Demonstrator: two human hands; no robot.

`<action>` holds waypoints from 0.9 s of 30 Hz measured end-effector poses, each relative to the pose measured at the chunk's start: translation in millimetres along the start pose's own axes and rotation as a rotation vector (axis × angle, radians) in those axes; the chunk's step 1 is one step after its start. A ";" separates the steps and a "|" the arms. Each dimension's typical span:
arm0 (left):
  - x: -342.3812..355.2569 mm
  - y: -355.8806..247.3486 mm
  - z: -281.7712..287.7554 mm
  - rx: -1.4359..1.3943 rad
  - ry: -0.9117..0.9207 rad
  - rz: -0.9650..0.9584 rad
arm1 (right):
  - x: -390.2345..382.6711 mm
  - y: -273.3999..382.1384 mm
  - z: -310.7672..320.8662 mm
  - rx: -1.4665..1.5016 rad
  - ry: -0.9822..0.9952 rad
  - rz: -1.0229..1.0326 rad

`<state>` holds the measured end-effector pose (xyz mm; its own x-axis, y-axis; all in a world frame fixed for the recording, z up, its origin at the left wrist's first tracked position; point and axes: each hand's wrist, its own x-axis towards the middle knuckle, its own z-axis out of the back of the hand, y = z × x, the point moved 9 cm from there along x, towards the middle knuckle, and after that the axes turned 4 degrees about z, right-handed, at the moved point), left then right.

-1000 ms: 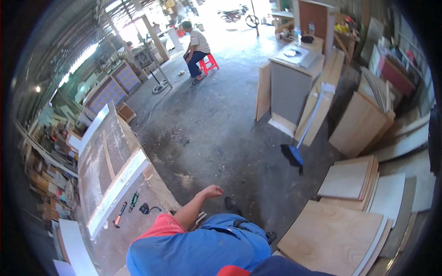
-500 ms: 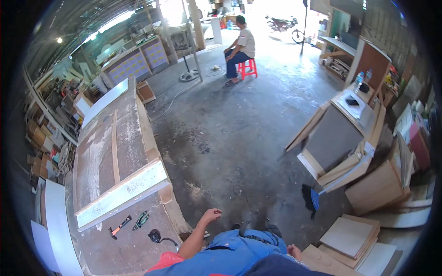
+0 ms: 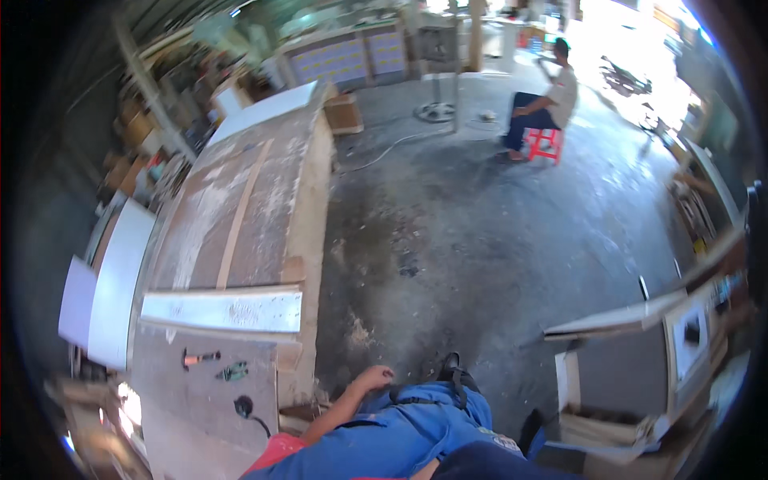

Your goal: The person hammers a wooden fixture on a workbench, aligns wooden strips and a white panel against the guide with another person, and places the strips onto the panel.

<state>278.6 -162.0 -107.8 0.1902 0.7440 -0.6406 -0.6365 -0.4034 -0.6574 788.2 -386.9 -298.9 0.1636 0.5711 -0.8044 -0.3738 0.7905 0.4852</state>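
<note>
My left hand (image 3: 374, 378) hangs beside the workbench (image 3: 168, 416), its fingers loosely curled, and I see nothing in it. Of my right arm only a sliver of skin (image 3: 426, 470) shows at the lower edge, against my blue clothing; the right hand's fingers are hidden. On the bench, left of my left hand, lie a hammer (image 3: 200, 358) with an orange and black handle, green-handled pliers (image 3: 232, 370) and a round black object with a strap (image 3: 244, 406). Beyond these tools a narrow white board (image 3: 224, 310) lies across the bench. My hand touches none of them.
A person (image 3: 552, 96) sits on a red stool (image 3: 546, 144) at the far right. A cable (image 3: 392, 148) runs over the concrete floor (image 3: 480, 240). An open wooden cabinet (image 3: 624, 376) stands to my right. White panels (image 3: 120, 280) lean left of the bench.
My view has swung left, so bench, cabinet and seated person sit further right in the picture. My right hand has dropped out of clear sight. The left hand stays low and curled.
</note>
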 end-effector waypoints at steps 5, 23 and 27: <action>-23.8 -55.4 103.8 -0.093 -0.501 -0.035 | 144.4 163.0 52.0 0.235 0.109 0.051; -92.0 191.6 583.2 0.063 -1.681 0.523 | 287.0 558.9 14.5 -0.356 -0.074 0.402; -87.9 268.0 647.0 0.064 -1.558 0.857 | 262.0 592.7 -69.2 -0.643 0.207 0.453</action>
<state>-392.3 9.2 29.1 -0.9707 0.1400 0.1954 -0.2001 -0.9211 -0.3341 546.2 216.0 -245.8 -0.2781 0.7029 -0.6547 -0.8250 0.1742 0.5376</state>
